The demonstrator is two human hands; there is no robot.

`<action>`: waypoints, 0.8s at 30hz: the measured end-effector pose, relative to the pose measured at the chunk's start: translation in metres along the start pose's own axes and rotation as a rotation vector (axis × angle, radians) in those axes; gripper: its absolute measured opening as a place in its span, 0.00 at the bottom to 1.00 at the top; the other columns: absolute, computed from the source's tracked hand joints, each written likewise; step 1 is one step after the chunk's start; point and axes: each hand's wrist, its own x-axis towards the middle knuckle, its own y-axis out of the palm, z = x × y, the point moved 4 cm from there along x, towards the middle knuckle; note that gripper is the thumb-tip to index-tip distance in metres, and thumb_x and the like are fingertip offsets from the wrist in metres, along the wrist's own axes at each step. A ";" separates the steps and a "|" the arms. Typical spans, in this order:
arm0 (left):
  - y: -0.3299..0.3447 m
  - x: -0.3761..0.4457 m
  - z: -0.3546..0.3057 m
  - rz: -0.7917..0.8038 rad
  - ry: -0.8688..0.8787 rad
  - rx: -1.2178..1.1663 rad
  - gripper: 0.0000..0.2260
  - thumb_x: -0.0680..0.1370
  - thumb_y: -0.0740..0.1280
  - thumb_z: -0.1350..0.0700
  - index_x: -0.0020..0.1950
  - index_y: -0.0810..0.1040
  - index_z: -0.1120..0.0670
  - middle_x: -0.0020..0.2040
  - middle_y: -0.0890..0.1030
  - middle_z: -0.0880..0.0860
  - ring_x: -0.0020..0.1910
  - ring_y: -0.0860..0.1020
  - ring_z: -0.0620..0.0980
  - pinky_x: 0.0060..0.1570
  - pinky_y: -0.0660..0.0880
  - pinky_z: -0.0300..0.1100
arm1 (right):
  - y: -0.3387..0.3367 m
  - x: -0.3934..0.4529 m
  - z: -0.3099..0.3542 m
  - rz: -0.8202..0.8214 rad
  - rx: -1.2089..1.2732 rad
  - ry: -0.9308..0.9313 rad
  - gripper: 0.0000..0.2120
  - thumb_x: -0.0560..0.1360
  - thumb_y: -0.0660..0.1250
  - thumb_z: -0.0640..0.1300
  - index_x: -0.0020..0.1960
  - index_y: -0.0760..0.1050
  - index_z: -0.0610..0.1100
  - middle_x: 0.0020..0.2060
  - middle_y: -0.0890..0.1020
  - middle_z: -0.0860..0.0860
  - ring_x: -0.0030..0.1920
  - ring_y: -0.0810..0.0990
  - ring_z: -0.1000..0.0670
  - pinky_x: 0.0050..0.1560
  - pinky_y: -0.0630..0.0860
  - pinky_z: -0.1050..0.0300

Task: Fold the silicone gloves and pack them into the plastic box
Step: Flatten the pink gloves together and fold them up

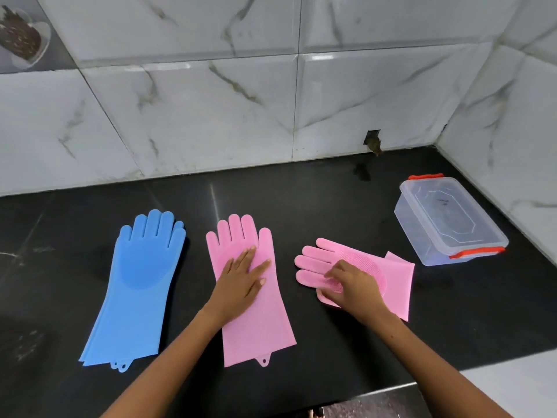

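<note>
Nearest to us, our two bare forearms reach forward over the front edge of the black table (316, 206). We take the flat pink glove (256, 324) at the centre as our landmark: it lies full length, cuff toward us, fingers pointing at the wall, a small hanging tab at its cuff edge.

Our left hand (241, 279) rests palm down on the middle of this glove, fingers spread and flat, pressing rather than gripping; it holds nothing.

To the right of the landmark glove, a little apart from it, lies the folded pink glove (394, 285), its cuff doubled over and its fingers pointing left toward the landmark. Its bristled palm faces up. Our right hand (354, 285) sits on top of it with the fingers curled down onto the bristled patch; we cannot tell whether the fingertips pinch the silicone or only press on it.

To the left of the landmark glove, well clear of both hands, the blue gloves (135, 282) lie stacked flat, cuffs toward us.

Farther back and to the right of the landmark, beyond the folded glove, stands the plastic box (446, 224), clear, lid on, with orange-red clips at both ends.

Behind everything rises the marble-patterned tile wall (211, 101).
</note>
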 end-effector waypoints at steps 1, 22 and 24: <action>-0.004 0.002 -0.010 -0.063 -0.058 -0.093 0.20 0.82 0.53 0.47 0.74 0.63 0.47 0.78 0.54 0.52 0.77 0.52 0.52 0.74 0.46 0.44 | 0.000 0.003 0.002 -0.017 0.016 0.001 0.13 0.73 0.67 0.55 0.52 0.80 0.48 0.50 0.80 0.54 0.50 0.80 0.52 0.47 0.76 0.57; -0.063 0.058 -0.133 -0.260 0.120 -0.695 0.17 0.75 0.68 0.67 0.61 0.79 0.53 0.60 0.80 0.48 0.55 0.77 0.40 0.58 0.73 0.33 | -0.023 -0.003 -0.066 -0.048 0.299 0.175 0.08 0.73 0.70 0.39 0.51 0.78 0.47 0.53 0.80 0.51 0.55 0.78 0.52 0.62 0.73 0.55; -0.081 0.060 -0.140 -0.250 0.169 -0.691 0.18 0.74 0.69 0.66 0.61 0.79 0.51 0.58 0.80 0.45 0.50 0.79 0.45 0.54 0.77 0.38 | -0.031 -0.001 -0.062 -0.073 0.346 0.154 0.07 0.72 0.70 0.36 0.46 0.79 0.46 0.49 0.80 0.52 0.49 0.79 0.54 0.57 0.77 0.56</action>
